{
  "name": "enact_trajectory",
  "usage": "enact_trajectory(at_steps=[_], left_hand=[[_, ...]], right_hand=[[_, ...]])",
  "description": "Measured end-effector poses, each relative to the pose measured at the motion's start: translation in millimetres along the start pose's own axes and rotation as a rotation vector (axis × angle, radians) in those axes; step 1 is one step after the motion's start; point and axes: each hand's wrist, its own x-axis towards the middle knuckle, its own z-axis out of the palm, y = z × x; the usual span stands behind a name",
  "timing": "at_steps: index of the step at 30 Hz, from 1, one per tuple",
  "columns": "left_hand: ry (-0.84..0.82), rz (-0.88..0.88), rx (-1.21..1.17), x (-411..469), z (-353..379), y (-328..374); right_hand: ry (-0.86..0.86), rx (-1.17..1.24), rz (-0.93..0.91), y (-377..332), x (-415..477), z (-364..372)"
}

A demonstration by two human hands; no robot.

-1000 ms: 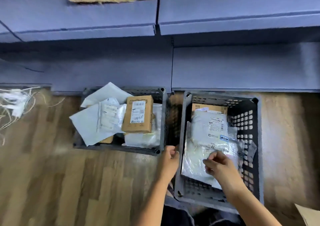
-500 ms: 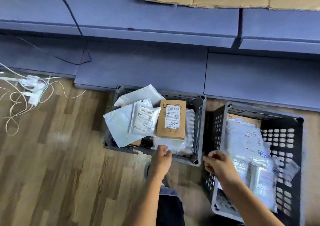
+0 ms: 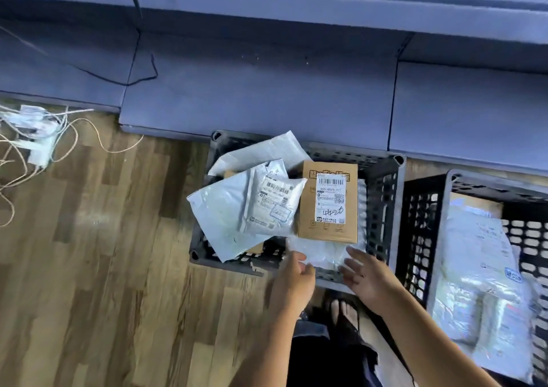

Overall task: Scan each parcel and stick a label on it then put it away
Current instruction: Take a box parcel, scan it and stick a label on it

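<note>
Both hands have uncurled. The left hand, a second ago a fist at the near rim of the dark grey perforated plastic crate, now reaches over that rim with its fingers spread. The right hand has crossed from the neighbouring black plastic crate to the same rim, and its fingertips are at the clear plastic-wrapped parcel lying there.

A brown plank floor meets stepped blue padded panels along the far side. A black cable hangs over the panels. White cords lie tangled on the floor at left.
</note>
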Motion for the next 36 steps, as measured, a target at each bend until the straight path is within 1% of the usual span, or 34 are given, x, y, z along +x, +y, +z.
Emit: enact_trajectory(at_steps=[2,4,7,9,11,13,18,20,24,25,26,28,30,31,36], left_hand=[[-0.025,0.009,-0.002,12,7,-5],[-0.018,0.009,-0.017,27,13,-9],[-0.003,-0.004,-0.047,48,19,-11],[0.001,-0.019,-0.063,58,21,-13],[-0.005,-0.022,-0.089,66,23,-16],[-0.013,-0.028,-0.106,71,24,-19],[-0.001,-0.066,-0.136,63,27,-32],[0.011,-0.068,-0.136,49,26,-31],[0.025,-0.038,-0.108,4,10,-13],[0.031,-0.027,-0.101,-7,4,-8],[0.038,-0.014,-0.089,-23,-7,2],[0.072,0.035,-0.091,-56,-33,23],[0.115,0.083,-0.120,-89,-62,44],[0.154,0.113,-0.137,-110,-81,59],[0.362,0.222,-0.292,-208,-170,112]], right_hand=[[0.024,0.040,0.029,-4,21,3],[0.029,0.109,0.041,-8,46,8],[0.016,0.224,0.109,-8,84,17],[0.058,0.277,0.118,-7,104,23],[0.130,0.297,0.090,-6,121,27],[0.165,0.303,0.055,-6,133,26],[0.089,0.200,-0.055,1,130,2],[0.100,0.173,-0.116,0,115,-10],[0.142,0.128,-0.214,-11,58,-32],[0.146,0.079,-0.272,-13,40,-38],[0.119,0.066,-0.309,-18,13,-41],[0.013,0.058,-0.357,-30,-44,-39],[-0.065,-0.084,-0.458,-43,-100,-35],[-0.100,-0.166,-0.540,-53,-133,-30],[-0.331,-0.269,-0.745,-87,-290,7]])
